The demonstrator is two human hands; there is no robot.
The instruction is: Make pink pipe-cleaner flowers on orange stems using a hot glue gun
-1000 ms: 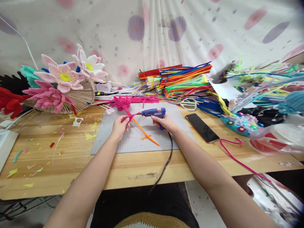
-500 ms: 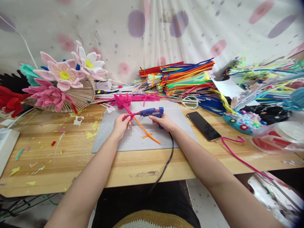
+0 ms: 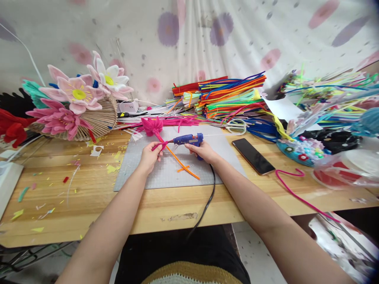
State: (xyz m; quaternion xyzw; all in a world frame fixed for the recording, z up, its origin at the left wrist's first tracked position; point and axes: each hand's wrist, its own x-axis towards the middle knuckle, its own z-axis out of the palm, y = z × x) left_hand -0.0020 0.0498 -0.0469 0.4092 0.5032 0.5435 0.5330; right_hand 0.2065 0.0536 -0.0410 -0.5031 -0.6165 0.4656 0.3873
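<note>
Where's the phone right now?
In the head view the phone lies face up on the wooden table, just right of the grey cutting mat and the right hand, with the scissors behind it.

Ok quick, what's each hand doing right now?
Left hand: closed on the pink stem.
Right hand: closed on the glue gun.

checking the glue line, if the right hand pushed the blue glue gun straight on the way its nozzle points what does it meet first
Probably the pink pipe-cleaner stem pinched in the left hand; the right hand aims the blue glue gun at it, though depth is unclear.
</note>
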